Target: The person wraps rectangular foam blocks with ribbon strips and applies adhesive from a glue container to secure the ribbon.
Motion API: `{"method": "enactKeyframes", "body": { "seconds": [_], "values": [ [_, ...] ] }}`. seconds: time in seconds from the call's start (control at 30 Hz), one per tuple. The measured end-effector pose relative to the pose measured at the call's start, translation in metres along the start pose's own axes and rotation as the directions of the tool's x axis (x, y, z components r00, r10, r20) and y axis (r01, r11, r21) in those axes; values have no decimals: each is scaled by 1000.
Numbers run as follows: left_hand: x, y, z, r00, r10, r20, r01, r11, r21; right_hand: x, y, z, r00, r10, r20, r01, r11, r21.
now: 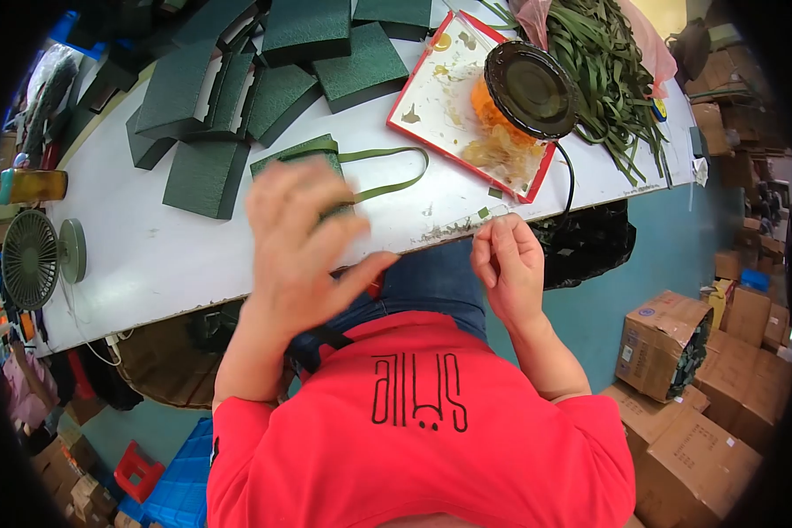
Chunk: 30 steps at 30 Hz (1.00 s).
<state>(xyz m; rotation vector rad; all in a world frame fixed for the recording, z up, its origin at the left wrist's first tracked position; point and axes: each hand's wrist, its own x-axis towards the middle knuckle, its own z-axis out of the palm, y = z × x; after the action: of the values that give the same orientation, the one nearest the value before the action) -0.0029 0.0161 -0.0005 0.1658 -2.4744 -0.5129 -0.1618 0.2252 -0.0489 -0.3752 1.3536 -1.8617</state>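
My left hand (304, 238), smeared by motion, is spread over a small dark green box (299, 154) and covers most of it. Its thumb stretches out to the right and the fingers look apart. A green ribbon (385, 153) runs over the box and loops out across the white table. At the table's front edge, my right hand (509, 260) is closed in a pinch, thumb against curled fingers. What sits in that pinch, if anything, I cannot tell. Small green scraps (484, 213) lie just beyond its fingertips.
Several dark green boxes (204, 176) are piled at the back left. A red-rimmed tray (414, 110) with glue residue holds a round black-topped pot (530, 92), its cable hanging over the edge. Behind it lies a heap of green ribbons (598, 70). A fan (32, 258) stands left.
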Motion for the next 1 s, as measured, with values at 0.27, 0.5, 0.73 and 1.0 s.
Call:
{"method": "enactKeyframes", "body": {
  "seconds": [0.27, 0.5, 0.73, 1.0],
  "values": [
    [-11, -31, -10, 940, -297, 168, 301, 954, 5, -9, -9, 25, 997, 48, 60, -24, 938, -345],
    [-10, -27, -8, 991, -113, 72, 129, 951, -282, 2, -34, 32, 863, -377, 336, 505, 615, -606],
    [1, -12, -11, 993, -41, 112, 65, 974, -219, 12, -40, 62, 936, -140, 324, 342, 582, -737],
    [0, -9, -6, 991, -47, 126, 69, 982, -174, 14, -32, 55, 921, -108, 374, 368, 554, -747]
  ]
}}
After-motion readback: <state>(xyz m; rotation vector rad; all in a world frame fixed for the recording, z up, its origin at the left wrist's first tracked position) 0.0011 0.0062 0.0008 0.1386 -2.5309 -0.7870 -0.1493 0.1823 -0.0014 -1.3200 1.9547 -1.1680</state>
